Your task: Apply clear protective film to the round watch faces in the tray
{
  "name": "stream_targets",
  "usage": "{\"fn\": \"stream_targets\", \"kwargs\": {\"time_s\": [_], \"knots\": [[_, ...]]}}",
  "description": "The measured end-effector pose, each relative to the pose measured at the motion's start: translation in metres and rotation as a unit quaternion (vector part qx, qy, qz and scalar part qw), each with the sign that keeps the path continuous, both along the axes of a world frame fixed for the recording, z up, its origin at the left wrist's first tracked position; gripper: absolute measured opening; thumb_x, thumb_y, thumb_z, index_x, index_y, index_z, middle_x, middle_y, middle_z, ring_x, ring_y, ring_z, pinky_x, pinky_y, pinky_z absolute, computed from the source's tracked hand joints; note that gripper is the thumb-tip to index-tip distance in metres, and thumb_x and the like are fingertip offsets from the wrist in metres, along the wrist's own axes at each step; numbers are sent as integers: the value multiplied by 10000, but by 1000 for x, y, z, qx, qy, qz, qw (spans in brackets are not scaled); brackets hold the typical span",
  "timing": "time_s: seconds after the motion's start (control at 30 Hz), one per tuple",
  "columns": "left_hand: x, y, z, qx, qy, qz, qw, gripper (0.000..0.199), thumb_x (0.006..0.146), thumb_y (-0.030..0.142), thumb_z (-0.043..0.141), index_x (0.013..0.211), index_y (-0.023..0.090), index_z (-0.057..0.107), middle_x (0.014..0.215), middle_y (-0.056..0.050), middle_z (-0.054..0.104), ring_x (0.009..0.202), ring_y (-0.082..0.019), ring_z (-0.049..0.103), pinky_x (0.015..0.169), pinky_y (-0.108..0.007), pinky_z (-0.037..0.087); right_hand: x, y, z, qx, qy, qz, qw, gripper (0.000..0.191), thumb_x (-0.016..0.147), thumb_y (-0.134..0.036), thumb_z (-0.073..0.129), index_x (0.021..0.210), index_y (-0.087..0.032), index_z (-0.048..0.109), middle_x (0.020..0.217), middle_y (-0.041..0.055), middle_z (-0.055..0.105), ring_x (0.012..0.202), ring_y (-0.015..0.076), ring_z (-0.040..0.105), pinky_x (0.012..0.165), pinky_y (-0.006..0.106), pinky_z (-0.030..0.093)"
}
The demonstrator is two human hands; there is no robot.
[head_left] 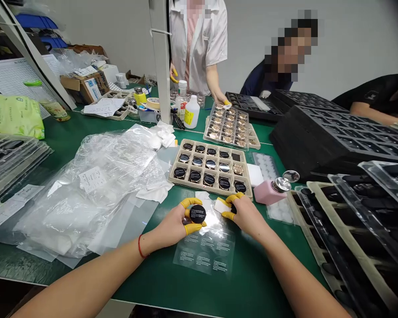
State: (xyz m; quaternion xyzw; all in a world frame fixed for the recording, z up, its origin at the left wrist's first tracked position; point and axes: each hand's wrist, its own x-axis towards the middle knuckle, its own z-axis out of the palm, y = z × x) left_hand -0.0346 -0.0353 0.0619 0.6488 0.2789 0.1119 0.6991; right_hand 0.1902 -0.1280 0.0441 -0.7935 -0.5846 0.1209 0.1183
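Observation:
My left hand [182, 220], with yellow finger cots, grips a round watch case [198, 213] whose black face carries small white print. Close by on the right, my right hand [240, 210] pinches a folded white wipe [221, 206] between yellow-covered fingertips. Something dark shows beside those fingers; I cannot make out what it is. Beneath both hands lies a clear sheet of printed film stickers [204, 256]. Just beyond them stands a beige compartment tray [209, 189] of watch cases, most with black printed faces. One compartment at its back right corner holds no case.
A pink pump bottle [270, 192] stands right of the tray. Plastic bags [96, 190] cover the left side. Stacked trays [345, 229] and black foam trays [321, 141] crowd the right. Across the table, a co-worker's hand [221, 99] is over another watch tray [227, 126].

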Motion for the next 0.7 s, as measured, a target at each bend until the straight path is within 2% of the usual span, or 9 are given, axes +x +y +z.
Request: {"fn": "stream_targets", "kwargs": {"time_s": [0.13, 0.23, 0.3, 0.43, 0.57, 0.7], "knots": [[0, 0, -1, 8, -9, -1, 1000, 511, 726, 275, 700, 1170, 220, 453, 877, -21, 621, 766, -153, 593, 678, -278, 468, 2, 1, -1, 9, -2, -8, 1000, 206, 717, -258, 669, 900, -175, 622, 886, 102, 602, 858, 269, 542, 719, 366, 419], [0, 1, -2, 15, -23, 4, 1000, 501, 729, 272, 697, 1166, 226, 456, 882, -15, 612, 743, -141, 581, 655, -266, 462, -3, 0, 4, 15, 4, -18, 1000, 103, 754, -275, 622, 770, -176, 603, 833, 99, 590, 828, 267, 532, 704, 368, 412], [0, 1, -3, 14, -27, 13, 999, 500, 729, 270, 699, 1162, 224, 453, 908, -19, 610, 743, -137, 580, 661, -264, 466, -14, -2, 12, 62, 47, -20, 997, 131, 823, -286, 534, 749, -188, 579, 842, 92, 593, 838, 254, 532, 726, 365, 412], [1, 0, -4, 9, -43, 12, 999, 471, 741, 270, 691, 1148, 216, 460, 975, -33, 603, 801, -146, 592, 720, -276, 480, -52, -8, 26, 197, 130, 10, 972, 180, 897, -299, 425, 968, -221, 570, 935, 73, 611, 884, 225, 539, 780, 351, 406], [1, 0, -4, 4, -63, 11, 998, 450, 745, 213, 676, 1139, 203, 460, 962, -27, 589, 782, -130, 576, 691, -251, 469, -84, -6, 21, 262, 52, 113, 957, 169, 884, -215, 434, 956, -226, 586, 844, 59, 604, 804, 206, 507, 771, 352, 380], [1, 0, -5, -5, -66, -12, 998, 433, 762, 229, 665, 1146, 197, 468, 910, -19, 600, 758, -126, 566, 668, -243, 460, -83, 4, 10, 286, -26, 104, 952, 155, 871, -171, 419, 875, -195, 571, 760, 55, 563, 740, 197, 465, 740, 352, 371]]}}
